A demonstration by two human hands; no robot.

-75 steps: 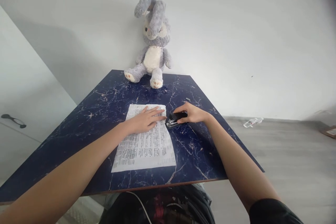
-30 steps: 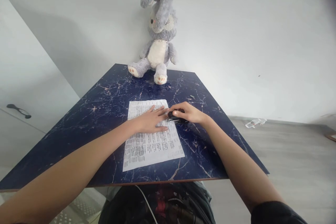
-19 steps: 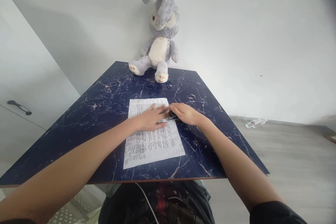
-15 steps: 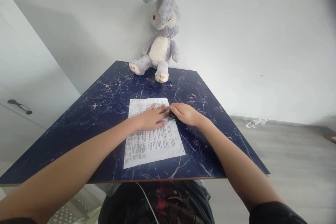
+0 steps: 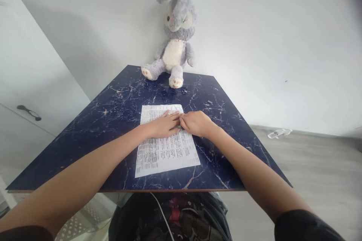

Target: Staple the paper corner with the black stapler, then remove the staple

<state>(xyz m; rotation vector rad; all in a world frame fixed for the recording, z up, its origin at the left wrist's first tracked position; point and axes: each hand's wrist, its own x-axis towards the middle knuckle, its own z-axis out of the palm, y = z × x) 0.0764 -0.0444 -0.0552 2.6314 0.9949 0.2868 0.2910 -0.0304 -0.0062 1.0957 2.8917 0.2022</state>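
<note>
The printed page (image 5: 169, 158) is lying on the dark blue counter (image 5: 110, 111), and the main risk is its slipping askew: if the two hands were pulling in different directions, the upper right edge could be creasing or tearing. The left hand's (image 5: 165, 125) outer fingers are sitting right against the right hand (image 5: 196, 123) — a hard downward push there could be nipping a fingertip. Letting up with the left palm could be freeing the page to swivel, since the lower half is lying unheld.

As for pose, the left hand is resting palm down across the upper part of the page, its fingers spreading and pointing right. The right hand is arching knuckles up over the page's right edge, fingers curling inward and mostly covering the spot beneath; whether it is gripping something there, I cannot tell. The left forearm (image 5: 93, 169) is slanting in from the lower left, the right forearm (image 5: 249, 173) from the lower right — together they are forming a rough V that is meeting at the page.
</note>
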